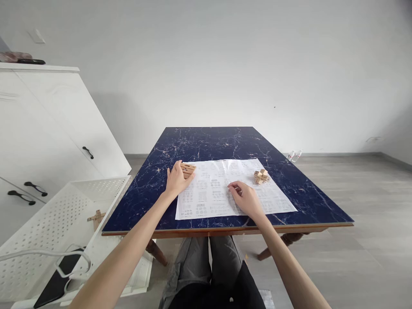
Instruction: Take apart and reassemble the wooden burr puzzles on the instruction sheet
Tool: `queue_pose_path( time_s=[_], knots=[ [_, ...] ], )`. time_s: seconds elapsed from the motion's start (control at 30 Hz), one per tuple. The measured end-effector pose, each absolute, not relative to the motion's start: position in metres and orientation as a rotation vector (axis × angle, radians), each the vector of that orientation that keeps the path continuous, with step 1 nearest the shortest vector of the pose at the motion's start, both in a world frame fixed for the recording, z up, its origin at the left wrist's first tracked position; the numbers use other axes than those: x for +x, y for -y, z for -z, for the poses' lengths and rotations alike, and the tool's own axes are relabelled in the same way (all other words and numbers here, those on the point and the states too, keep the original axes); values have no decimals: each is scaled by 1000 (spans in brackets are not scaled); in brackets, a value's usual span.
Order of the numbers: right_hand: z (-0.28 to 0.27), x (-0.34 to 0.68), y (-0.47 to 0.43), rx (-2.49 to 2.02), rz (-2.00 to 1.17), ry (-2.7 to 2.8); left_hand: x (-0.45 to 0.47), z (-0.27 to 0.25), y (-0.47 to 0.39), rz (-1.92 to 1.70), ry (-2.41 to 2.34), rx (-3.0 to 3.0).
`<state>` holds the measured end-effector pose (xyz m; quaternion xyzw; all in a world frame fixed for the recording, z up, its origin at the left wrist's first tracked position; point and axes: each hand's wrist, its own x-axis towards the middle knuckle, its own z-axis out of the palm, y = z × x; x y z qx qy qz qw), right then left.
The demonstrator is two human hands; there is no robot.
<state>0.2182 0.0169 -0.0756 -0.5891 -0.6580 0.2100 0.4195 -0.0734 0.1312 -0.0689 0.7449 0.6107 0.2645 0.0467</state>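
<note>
A large white printed sheet (222,206) lies on the dark blue marbled table, covered with small diagrams. My left hand (176,179) is over the sheet's left edge, its fingers closed around a flat brown wooden puzzle (188,170) with grooves across it. Part of that puzzle is hidden behind the fingers. On the sheet's middle right rests my right hand (246,198), its fingers curled together and nothing visible in them. Beyond it, near the sheet's right edge, stands a pale wooden interlocking burr puzzle (261,176), apart from both hands.
The blue table (209,143) has a wooden front edge close to my body. At the left, a white perforated basket (38,231) holds a wooden cross-shaped piece (96,218). White cabinets (48,120) stand behind it. Clear plastic bottles (294,156) are beyond the table's right side.
</note>
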Motion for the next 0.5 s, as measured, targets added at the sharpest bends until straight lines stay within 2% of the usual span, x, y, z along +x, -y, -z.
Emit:
queue_pose_path(
  time_s=[0.5],
  knots=[
    [75,218,-17,-1483,-499,1711,-77,74,-135,-921,-1862,2317]
  ],
)
